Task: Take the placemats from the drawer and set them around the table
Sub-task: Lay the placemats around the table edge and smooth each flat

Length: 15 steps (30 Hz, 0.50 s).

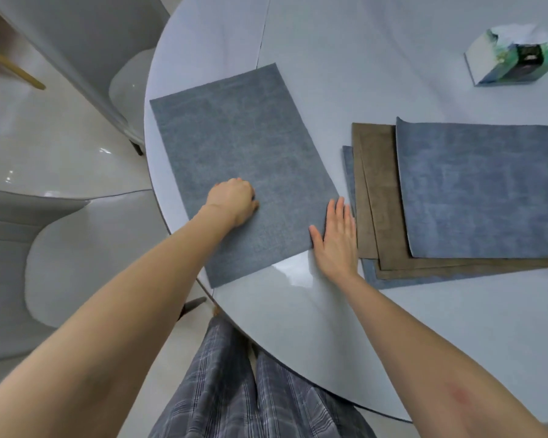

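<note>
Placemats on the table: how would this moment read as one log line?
left hand pressing grey-blue placemat | right hand flat at its edge | stack of placemats waiting beside | tissue box beyond

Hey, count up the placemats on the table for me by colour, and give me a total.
Blue-grey: 3, namely the single mat under both hands, the top mat of the stack, and the bottom mat of the stack, of which only an edge shows.
Brown: 2, both in the stack, an upper one and a lower one.
Total: 5 placemats visible.
</note>
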### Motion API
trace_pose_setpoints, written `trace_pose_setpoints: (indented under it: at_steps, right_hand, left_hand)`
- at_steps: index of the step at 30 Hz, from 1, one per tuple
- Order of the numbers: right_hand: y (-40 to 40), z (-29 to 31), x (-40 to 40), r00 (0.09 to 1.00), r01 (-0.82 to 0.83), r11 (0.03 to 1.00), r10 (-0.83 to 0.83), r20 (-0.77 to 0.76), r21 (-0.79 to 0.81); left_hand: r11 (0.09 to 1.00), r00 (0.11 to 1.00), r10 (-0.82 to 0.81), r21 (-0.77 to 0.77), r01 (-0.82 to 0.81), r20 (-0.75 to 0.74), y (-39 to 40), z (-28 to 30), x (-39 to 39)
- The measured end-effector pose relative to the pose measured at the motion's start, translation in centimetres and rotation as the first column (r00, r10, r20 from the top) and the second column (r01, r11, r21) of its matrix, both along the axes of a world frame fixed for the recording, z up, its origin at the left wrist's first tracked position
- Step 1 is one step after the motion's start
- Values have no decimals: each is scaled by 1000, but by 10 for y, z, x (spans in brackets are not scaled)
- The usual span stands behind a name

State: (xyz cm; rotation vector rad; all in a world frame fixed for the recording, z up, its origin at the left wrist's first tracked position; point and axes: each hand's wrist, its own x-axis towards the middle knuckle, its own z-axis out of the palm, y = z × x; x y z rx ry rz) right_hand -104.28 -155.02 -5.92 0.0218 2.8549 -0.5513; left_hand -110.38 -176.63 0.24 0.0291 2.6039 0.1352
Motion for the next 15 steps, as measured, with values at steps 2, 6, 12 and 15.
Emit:
trace_pose_setpoints:
  at_steps: [2,6,12,15]
  right_hand:
    - [-6,7,-6,999,2,998,-5,-34,-66]
    - [-29,9,-47,988,-88,994,80,-135,-59]
    - [-70,-9,-109,990,97,995,-99,-99,-27]
    - [-88,-21,-121,970,197,980,-192,-152,23]
  left_hand:
    - [1000,1000,-7,-20,7,-10,2,1,-6]
    - [990,990,-130,-68,127,-51,-5,3,-25]
    - [967,908,-167,116,227,-383,-18,-16,-66]
    - [851,864,-403,223,475,-300,-12,-46,-101]
